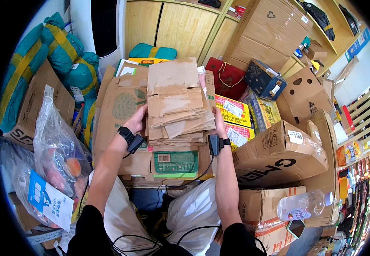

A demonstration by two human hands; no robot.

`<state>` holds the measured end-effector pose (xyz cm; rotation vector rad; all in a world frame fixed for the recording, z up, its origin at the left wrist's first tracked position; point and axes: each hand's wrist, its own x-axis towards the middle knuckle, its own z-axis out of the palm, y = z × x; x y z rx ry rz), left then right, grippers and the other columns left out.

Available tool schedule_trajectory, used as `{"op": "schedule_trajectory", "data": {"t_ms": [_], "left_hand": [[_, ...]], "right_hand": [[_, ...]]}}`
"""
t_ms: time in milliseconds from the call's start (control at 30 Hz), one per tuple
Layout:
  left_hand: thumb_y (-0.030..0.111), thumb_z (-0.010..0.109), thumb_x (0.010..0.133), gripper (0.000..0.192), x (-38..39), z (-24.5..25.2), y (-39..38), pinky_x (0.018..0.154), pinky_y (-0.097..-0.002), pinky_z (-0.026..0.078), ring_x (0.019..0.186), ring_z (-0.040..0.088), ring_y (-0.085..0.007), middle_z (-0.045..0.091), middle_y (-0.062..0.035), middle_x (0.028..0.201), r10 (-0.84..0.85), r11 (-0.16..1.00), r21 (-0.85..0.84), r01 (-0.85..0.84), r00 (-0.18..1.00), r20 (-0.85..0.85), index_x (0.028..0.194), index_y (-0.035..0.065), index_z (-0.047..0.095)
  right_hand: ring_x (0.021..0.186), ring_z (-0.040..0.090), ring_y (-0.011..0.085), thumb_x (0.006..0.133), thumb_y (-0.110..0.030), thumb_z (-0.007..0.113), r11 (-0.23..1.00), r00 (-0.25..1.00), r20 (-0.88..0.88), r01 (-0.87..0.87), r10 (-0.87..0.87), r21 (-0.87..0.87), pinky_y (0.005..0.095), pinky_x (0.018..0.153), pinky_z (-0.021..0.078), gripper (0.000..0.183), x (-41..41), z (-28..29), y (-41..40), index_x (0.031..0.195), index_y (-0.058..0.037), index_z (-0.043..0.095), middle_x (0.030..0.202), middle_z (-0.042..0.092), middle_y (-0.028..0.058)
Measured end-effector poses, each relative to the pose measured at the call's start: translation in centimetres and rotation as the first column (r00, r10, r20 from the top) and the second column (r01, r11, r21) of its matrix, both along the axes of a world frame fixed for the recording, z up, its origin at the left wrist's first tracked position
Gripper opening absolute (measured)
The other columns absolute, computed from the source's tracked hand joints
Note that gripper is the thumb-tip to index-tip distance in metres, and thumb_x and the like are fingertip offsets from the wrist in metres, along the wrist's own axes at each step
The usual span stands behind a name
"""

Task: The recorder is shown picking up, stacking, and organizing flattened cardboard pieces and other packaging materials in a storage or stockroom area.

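Note:
A pile of flattened brown cardboard boxes [177, 102] lies in front of me, its layers uneven at the near side. My left hand [137, 120] grips the pile's left edge, and my right hand [218, 123] presses on its right edge. The undersides of both sets of fingers are hidden. Beneath the pile are more flattened cartons, among them one printed with a green fruit [128, 105] on the left and a panel with a green label [176, 162] at the near side. Each wrist wears a strap with a small black device.
Teal-wrapped parcels [66, 41] and a clear plastic bag [61, 150] crowd the left. To the right stand a large carton [281, 150], yellow boxes [233, 110], a dark blue box [265, 80] and a red gift bag [225, 76]. A plastic bottle [303, 205] lies on a taped carton [268, 204]. Wooden cabinets [185, 28] rise behind.

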<state>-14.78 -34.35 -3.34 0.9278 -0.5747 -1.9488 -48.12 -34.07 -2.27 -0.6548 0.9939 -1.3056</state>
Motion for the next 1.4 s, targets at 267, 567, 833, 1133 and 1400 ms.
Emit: {"op": "schedule_trajectory", "data": {"t_ms": [267,567,833,1133,1400], "left_hand": [[0.035,0.055,0.099,0.042,0.4,-0.2,0.0,0.095,-0.0369,0.053,0.108,0.064,-0.0186,0.065,-0.0093,0.124,-0.001,1.000,-0.029,0.002,1.000,0.024,0.128,0.0050,0.058],[0.030,0.051,0.101,0.039,0.1,1.9,0.1,0.095,-0.0376,0.053,0.110,0.063,-0.0200,0.064,-0.0105,0.126,-0.040,0.999,-0.011,0.040,0.999,0.033,0.130,0.0051,0.056],[0.033,0.055,0.099,0.041,1.1,-2.2,-1.2,0.096,-0.0367,0.053,0.110,0.062,-0.0191,0.064,-0.0093,0.126,-0.033,0.995,-0.096,0.039,0.998,0.057,0.129,0.0052,0.057],[0.037,0.056,0.098,0.044,2.4,-4.6,-2.5,0.096,-0.0350,0.052,0.111,0.062,-0.0192,0.064,-0.0080,0.126,0.009,0.997,-0.071,0.000,0.990,0.138,0.131,0.0072,0.057],[0.039,0.055,0.099,0.046,3.6,-5.7,-2.6,0.096,-0.0351,0.052,0.111,0.062,-0.0190,0.063,-0.0076,0.127,0.049,0.996,-0.086,-0.037,0.988,0.148,0.131,0.0074,0.056]], "right_hand": [[0.072,0.060,0.0101,0.095,-0.018,0.054,0.761,0.845,-0.390,0.032,-0.367,-0.648,0.0224,0.061,0.0455,0.015,4.2,12.2,10.8,0.098,-0.0057,0.063,0.086,0.065,0.0035],[0.086,0.066,0.0146,0.096,-0.028,0.060,0.002,0.011,-0.613,-1.000,0.790,-0.016,0.0296,0.076,0.0530,0.033,18.0,5.9,17.8,0.115,-0.0011,0.057,0.092,0.069,0.0063],[0.096,0.068,0.0290,0.088,-0.021,0.060,0.205,-0.515,-0.855,-0.831,0.063,0.516,0.0431,0.075,0.0510,0.025,23.6,-8.8,24.9,0.105,-0.0059,0.070,0.101,0.072,0.0143],[0.096,0.067,0.0255,0.087,-0.017,0.059,0.299,-0.492,-0.848,-0.854,-0.196,0.426,0.0441,0.083,0.0465,0.022,24.6,-11.5,28.2,0.101,-0.0084,0.074,0.101,0.073,0.0086],[0.093,0.068,0.0345,0.085,-0.012,0.059,0.153,-0.399,-0.911,-0.899,0.104,0.411,0.0499,0.068,0.0508,0.022,22.8,-7.7,25.1,0.102,-0.0040,0.071,0.099,0.071,0.0140]]}}
